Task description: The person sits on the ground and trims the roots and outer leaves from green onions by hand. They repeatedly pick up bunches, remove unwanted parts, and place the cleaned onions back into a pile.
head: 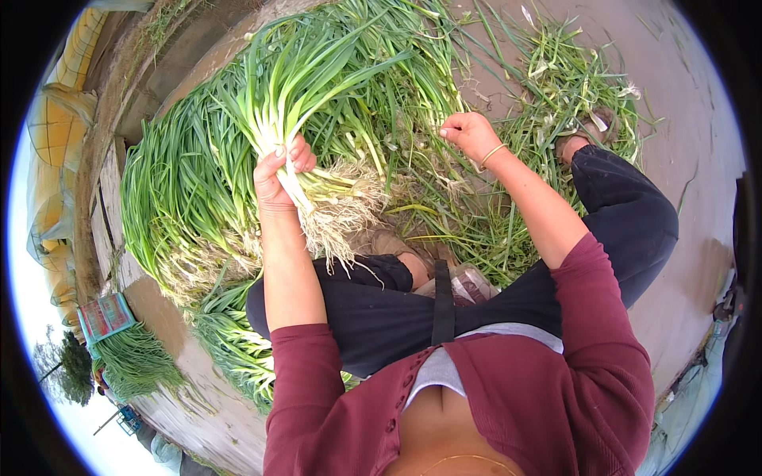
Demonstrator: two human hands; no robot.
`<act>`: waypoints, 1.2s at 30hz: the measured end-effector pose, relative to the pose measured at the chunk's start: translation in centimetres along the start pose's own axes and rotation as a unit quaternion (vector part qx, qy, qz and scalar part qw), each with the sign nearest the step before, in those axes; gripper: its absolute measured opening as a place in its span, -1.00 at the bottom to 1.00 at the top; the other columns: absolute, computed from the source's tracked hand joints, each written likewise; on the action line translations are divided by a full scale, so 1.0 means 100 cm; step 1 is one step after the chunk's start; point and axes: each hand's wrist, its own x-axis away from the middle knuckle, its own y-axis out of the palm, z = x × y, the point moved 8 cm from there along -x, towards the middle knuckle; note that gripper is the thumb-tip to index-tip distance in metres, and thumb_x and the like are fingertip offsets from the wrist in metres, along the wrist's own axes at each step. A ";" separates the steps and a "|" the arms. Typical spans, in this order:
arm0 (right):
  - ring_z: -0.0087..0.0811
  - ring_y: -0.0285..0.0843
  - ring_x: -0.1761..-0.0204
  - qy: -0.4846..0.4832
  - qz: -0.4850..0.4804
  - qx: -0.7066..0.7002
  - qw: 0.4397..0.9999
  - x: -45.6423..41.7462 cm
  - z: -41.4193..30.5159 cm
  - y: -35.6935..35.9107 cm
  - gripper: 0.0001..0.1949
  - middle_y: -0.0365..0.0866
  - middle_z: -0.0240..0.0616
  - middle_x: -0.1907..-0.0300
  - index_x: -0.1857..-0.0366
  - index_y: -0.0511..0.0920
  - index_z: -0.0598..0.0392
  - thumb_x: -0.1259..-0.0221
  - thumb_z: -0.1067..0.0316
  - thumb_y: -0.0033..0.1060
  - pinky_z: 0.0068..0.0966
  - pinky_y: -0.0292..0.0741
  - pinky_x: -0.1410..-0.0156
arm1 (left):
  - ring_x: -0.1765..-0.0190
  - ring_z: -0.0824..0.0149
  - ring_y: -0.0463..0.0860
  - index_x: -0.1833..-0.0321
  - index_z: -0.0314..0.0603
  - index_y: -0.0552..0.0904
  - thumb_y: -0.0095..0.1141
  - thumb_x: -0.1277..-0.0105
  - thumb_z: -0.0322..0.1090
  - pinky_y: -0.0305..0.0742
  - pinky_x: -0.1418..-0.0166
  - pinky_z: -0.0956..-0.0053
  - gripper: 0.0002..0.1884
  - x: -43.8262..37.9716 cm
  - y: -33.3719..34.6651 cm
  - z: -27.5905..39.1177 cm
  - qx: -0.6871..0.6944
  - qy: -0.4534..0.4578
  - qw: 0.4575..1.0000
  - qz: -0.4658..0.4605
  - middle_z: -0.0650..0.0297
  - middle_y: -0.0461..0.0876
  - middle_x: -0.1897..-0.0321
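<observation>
My left hand (281,169) is shut around a bunch of green garlic or young leeks (278,128). Long flat green leaves fan out above the fist. Pale stems slant below it, ending in tangled whitish roots (336,223) over my leg. My right hand (470,138) hovers to the right, fingers curled and thumb against the index finger, with nothing visible in it. Beneath and beyond both hands spreads a large heap of the same plants (196,172), its root ends mostly towards me. Loose trimmed leaves (494,238) lie below my right hand.
More leaf litter (559,77) surrounds my foot at the right. Another pile of plants (235,339) lies beside my leg at the left. Farther left, a turquoise crate (107,318) stands by more greens (137,363). A low wall edge (107,196) borders the muddy concrete ground (673,119).
</observation>
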 end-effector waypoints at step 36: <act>-0.15 0.41 0.23 -0.371 -0.238 0.139 0.887 0.088 -0.111 0.081 -0.92 0.41 -0.19 0.40 0.45 0.41 0.12 0.01 0.46 0.08 -0.31 0.41 0.14 | 0.51 0.47 0.31 -0.22 -0.30 0.24 0.13 -0.07 -0.41 0.20 0.33 0.54 -0.39 -0.009 0.019 -0.009 -0.011 0.022 0.999 -0.034 0.32 0.34 0.51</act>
